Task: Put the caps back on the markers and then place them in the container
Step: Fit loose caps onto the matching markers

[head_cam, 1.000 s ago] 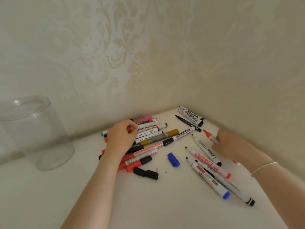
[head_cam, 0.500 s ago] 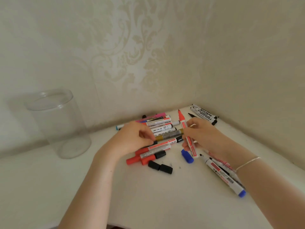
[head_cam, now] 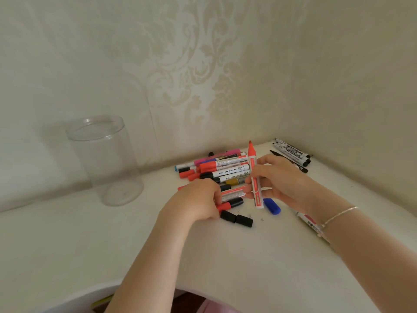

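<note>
Right hand (head_cam: 279, 179): grips red marker (head_cam: 254, 177), uncapped tip up.
Left hand (head_cam: 198, 201): fingers curled on pile (head_cam: 223, 172), grasp unclear.
Container (head_cam: 106, 159): upright, apart.

left hand (head_cam: 198, 201) fingertips hidden among markers (head_cam: 225, 172), white marker (head_cam: 310, 222) behind right wrist

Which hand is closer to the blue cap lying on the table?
Right. The right hand, holding a red marker, is just above the blue cap; the left hand is farther left.
</note>
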Tool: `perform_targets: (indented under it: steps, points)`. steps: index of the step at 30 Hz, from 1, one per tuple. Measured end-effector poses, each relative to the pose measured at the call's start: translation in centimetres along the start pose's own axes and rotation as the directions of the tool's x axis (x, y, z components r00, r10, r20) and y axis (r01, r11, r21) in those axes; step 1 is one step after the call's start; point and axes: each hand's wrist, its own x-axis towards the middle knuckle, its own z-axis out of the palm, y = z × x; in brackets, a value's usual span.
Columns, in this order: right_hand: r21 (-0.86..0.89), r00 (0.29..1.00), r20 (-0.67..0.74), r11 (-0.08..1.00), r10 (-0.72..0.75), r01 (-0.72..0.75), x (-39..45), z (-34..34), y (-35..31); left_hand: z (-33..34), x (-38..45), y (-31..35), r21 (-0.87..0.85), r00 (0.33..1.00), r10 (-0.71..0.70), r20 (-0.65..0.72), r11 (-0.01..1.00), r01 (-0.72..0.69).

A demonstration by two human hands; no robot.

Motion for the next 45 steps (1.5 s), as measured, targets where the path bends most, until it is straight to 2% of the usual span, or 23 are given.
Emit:
perform_targets:
  steps: [7, 10, 12, 15, 17, 21, 23, 24, 25, 27, 28, 29, 31, 34, 45]
  points:
    - [-0.127, 0.998, -0.054, 0.992, -0.031, 0.024, 0.1, -0.3, 0.6, 0.7, 0.0, 0.3, -0.005, 0.999, 0.037, -0.039, 0.999, -0.037]
    - [-0.216, 0.993, -0.081, 0.974, -0.082, 0.063, 0.0, -0.8, 0.6, 0.8, 0.3, -0.1, -0.187, 0.991, 0.057, -0.120, 0.979, -0.079]
    - [-0.305, 0.986, -0.094, 0.946, -0.141, 0.107, -0.3, -1.3, 0.5, 0.6, 0.6, -0.4, -0.366, 0.977, 0.064, -0.204, 0.921, -0.137]
    - [-0.319, 0.972, -0.075, 0.929, -0.221, 0.186, -0.7, -1.7, 0.4, 0.1, 0.7, -0.3, -0.546, 0.937, 0.074, -0.342, 0.795, -0.262]
    - [-0.298, 0.961, -0.066, 0.925, -0.267, 0.237, -0.9, -1.9, 0.4, -0.2, 0.5, 0.1, -0.587, 0.914, 0.084, -0.397, 0.742, -0.323]
    - [-0.366, 0.934, -0.050, 0.877, -0.353, 0.312, -1.2, -2.4, 0.4, -0.6, 0.3, 0.7, -0.575, 0.877, 0.107, -0.469, 0.717, -0.395]
    - [-0.366, 0.922, -0.054, 0.867, -0.383, 0.338, -1.2, -2.7, 0.5, -0.8, 0.1, 1.0, -0.638, 0.879, 0.092, -0.468, 0.654, -0.408]
    - [-0.354, 0.919, -0.055, 0.868, -0.391, 0.348, -1.1, -2.7, 0.5, -0.8, 0.1, 1.2, -0.720, 0.897, 0.074, -0.436, 0.569, -0.397]
    - [-0.343, 0.917, -0.049, 0.869, -0.396, 0.357, -1.1, -2.7, 0.5, -0.8, 0.0, 1.5, -0.832, 0.926, 0.053, -0.375, 0.421, -0.361]
    - [-0.328, 0.914, -0.022, 0.867, -0.405, 0.376, -1.2, -2.6, 0.6, -0.9, 0.2, 1.9, -0.978, 0.977, 0.052, -0.206, 0.023, -0.207]
    - [-0.324, 0.913, -0.005, 0.864, -0.409, 0.385, -1.2, -2.5, 0.7, -0.9, 0.4, 2.0, -0.982, 0.986, 0.064, -0.154, -0.124, -0.145]
    - [-0.323, 0.912, 0.011, 0.861, -0.411, 0.392, -1.2, -2.4, 0.7, -0.9, 0.5, 2.1, -0.971, 0.989, 0.069, -0.127, -0.212, -0.110]
    - [-0.345, 0.912, 0.040, 0.851, -0.408, 0.396, -1.2, -2.3, 0.8, -0.9, 0.7, 2.3, -0.947, 0.993, 0.056, -0.107, -0.311, -0.084]
    - [-0.417, 0.915, 0.067, 0.822, -0.397, 0.387, -1.1, -2.0, 0.9, -0.8, 0.9, 2.6, -0.940, 0.995, 0.037, -0.094, -0.333, -0.076]
    - [-0.544, 0.914, -0.028, 0.773, -0.404, 0.325, -0.3, -2.0, 1.2, -0.9, 1.2, 3.2, -0.982, 0.995, -0.044, -0.093, -0.158, -0.098]
